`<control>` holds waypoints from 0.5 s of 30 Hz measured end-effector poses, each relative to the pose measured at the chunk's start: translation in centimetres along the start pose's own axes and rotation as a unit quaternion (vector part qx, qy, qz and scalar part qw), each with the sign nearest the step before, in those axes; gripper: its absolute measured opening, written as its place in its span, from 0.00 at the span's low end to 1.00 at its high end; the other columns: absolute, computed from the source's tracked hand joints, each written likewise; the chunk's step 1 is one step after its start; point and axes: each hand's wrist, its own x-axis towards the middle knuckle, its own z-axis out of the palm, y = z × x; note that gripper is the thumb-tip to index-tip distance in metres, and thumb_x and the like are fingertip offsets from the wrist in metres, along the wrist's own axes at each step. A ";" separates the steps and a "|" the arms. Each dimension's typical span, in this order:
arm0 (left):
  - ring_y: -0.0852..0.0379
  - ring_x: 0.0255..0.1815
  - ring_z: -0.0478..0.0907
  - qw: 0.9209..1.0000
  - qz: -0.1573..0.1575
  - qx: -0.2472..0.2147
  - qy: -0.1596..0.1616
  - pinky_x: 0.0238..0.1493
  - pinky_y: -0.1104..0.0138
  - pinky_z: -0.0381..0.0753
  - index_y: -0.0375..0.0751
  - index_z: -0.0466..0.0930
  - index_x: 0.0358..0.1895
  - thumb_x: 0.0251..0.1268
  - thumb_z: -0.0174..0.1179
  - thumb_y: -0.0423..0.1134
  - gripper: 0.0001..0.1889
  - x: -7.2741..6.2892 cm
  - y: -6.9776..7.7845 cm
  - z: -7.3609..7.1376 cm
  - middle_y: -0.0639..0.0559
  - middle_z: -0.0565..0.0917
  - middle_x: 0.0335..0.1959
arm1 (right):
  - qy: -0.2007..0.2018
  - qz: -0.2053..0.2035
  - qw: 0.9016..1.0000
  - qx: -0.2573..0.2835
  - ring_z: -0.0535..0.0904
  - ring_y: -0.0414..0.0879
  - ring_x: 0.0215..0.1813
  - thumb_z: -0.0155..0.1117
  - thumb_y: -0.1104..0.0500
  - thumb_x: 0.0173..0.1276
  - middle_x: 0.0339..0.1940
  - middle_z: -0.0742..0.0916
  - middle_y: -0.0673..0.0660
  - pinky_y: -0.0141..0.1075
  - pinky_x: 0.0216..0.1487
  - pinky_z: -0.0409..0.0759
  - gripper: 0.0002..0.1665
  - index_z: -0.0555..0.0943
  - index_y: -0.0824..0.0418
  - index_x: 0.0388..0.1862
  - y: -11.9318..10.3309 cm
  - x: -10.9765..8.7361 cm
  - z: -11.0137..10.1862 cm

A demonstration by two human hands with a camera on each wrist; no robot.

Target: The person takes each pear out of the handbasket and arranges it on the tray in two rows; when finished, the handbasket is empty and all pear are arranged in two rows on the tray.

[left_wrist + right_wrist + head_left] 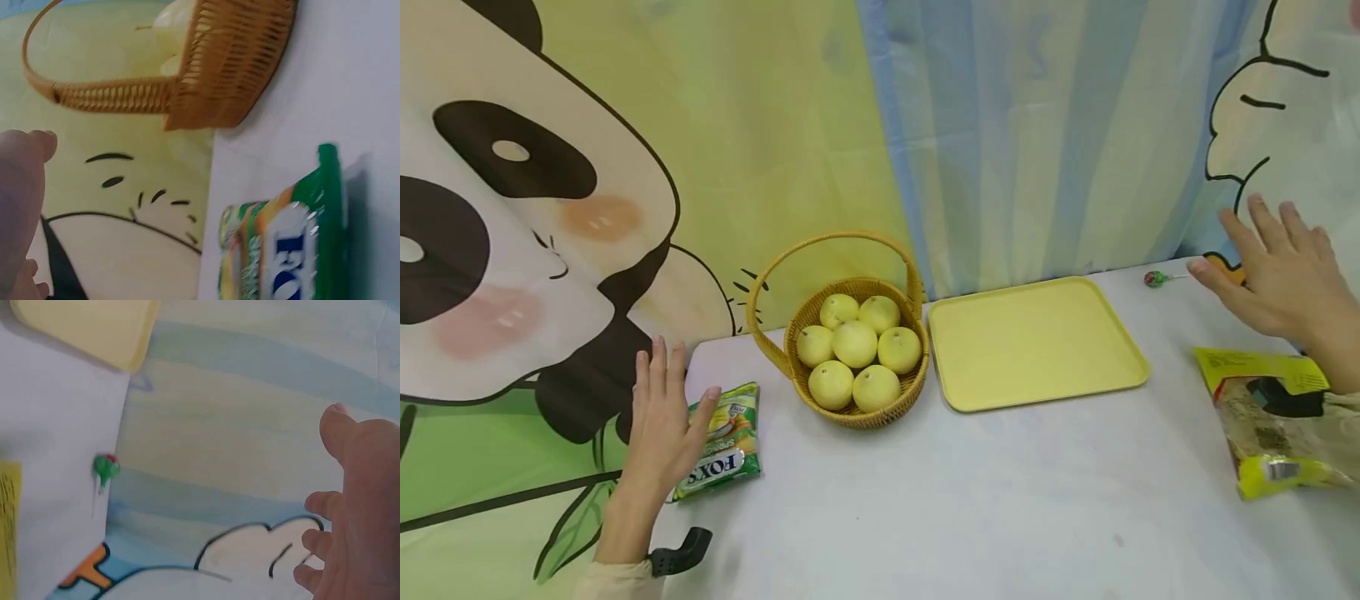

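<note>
My left hand (664,421) is raised at the left with its fingers straight and nothing in it. Partly behind it lies a green Fox's candy bag (730,437), whose lettering also shows in the left wrist view. My right hand (1288,271) is held up at the far right, fingers spread, holding nothing. Nearest to it are a lollipop (1154,278) with a green and red wrapper and a yellow packet (1262,417) with a clear window, partly hidden by the right wrist. Between the hands stand a wicker basket (790,354) of round pale-yellow fruit (854,343) and a yellow tray (1037,346).
A white cloth covers the table (925,508). Behind it hangs a printed curtain (1037,125) with a panda and blue stripes, close to the table's back edge. The basket's tall handle (835,236) arches upward. Each wrist wears a black strap (681,552).
</note>
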 end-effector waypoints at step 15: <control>0.43 0.90 0.43 0.908 -0.022 -0.418 0.021 0.85 0.40 0.42 0.43 0.45 0.88 0.73 0.56 0.37 0.44 3.3 3.6 9.1 0.44 0.48 0.89 | -0.053 -0.199 0.934 0.293 0.69 0.67 0.79 0.73 0.54 0.72 0.82 0.72 0.63 0.69 0.71 0.68 0.43 0.67 0.54 0.83 -13.0 0.9 3.5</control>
